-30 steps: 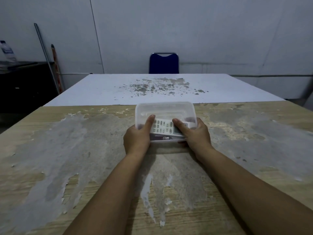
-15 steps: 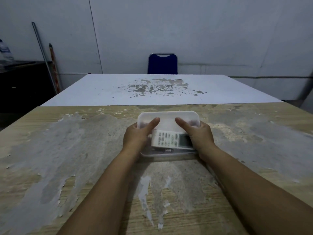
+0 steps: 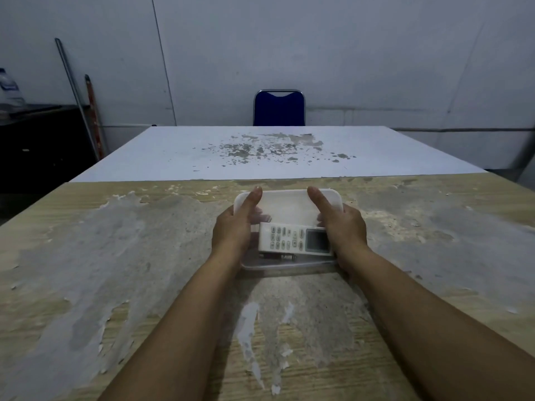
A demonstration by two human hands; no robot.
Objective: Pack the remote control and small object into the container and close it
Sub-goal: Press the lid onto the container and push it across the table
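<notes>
A clear plastic container (image 3: 289,269) sits on the worn table in front of me. In it lies a white remote control (image 3: 292,238), buttons up, screen to the right. A small dark object (image 3: 285,257) shows just under the remote's near edge. A translucent white lid (image 3: 289,206) is held tilted over the far half of the container. My left hand (image 3: 231,230) grips the lid's left side and my right hand (image 3: 343,227) its right side, thumbs lying along its top. The lid's near edge is hidden behind the remote.
The wooden table (image 3: 115,270) has peeling grey patches. A white table (image 3: 260,151) adjoins it behind, with a blue chair (image 3: 279,108) at its far end. A dark cabinet (image 3: 43,140) and leaning poles (image 3: 76,96) stand at the left.
The lid has tipped in my hands, so it looks shorter and more of the remote shows in front of it. My thumbs now reach toward the lid's far edge.
</notes>
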